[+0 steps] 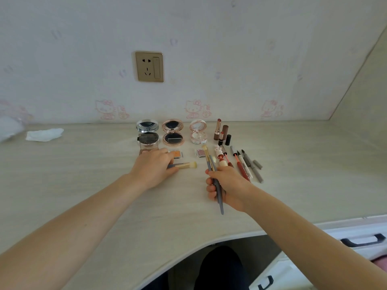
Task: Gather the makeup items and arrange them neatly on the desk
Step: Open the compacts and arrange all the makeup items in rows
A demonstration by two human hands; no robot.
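Note:
Three open compacts stand in a row by the wall: a silver one (147,132), a rose-gold one (173,132) and a white one (198,131). Lipsticks (221,132) stand to their right. Small eyeshadow pans (177,154) (201,153) lie in front. Several pens and liners (248,164) lie side by side at the right. My left hand (154,168) holds a short fluffy brush (188,164) lying flat on the desk (83,185). My right hand (225,187) grips a bundle of long grey-handled brushes (217,191), bristles pointing away.
A crumpled white tissue (44,135) and a blurred white thing (10,127) lie at the far left. A wall socket (149,66) sits above the compacts. The desk's curved front edge runs below my arms, with white drawers (360,240) at the lower right.

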